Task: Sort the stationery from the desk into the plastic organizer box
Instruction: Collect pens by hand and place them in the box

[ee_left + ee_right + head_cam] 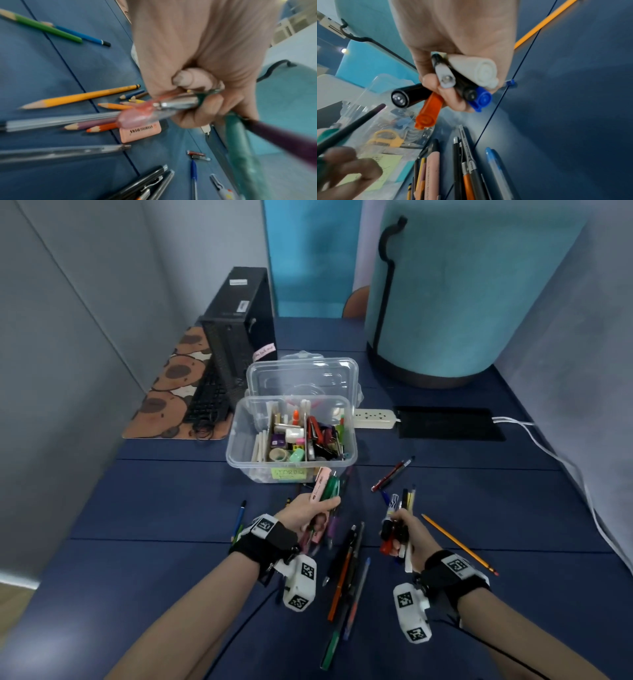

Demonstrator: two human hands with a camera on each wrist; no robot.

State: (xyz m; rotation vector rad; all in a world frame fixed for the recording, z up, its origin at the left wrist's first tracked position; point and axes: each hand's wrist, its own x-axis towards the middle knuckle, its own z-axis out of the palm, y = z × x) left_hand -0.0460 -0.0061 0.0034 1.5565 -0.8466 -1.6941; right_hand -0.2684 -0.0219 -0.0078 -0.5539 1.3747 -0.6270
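Observation:
The clear plastic organizer box (239, 446) stands open mid-desk, its compartments holding tape, clips and small items. Just in front of it my left hand (308, 513) grips a bundle of pens: a pink highlighter (320, 484), a green pen (240, 151) and a purple one (283, 138). My right hand (402, 530) grips a bundle of markers (471, 86) with white, black, blue and orange caps. Loose pens (346, 570) lie on the desk between my hands. A yellow pencil (455, 542) lies to the right, and a red pen (388, 475) farther back.
The box lid (301, 374) leans behind the box. A black computer case (236, 330) and keyboard stand back left on a patterned mat. A power strip (375, 419) with white cables lies right of the box. A large teal cylinder (445, 302) stands back right. Coloured pencils (68, 100) lie under my left hand.

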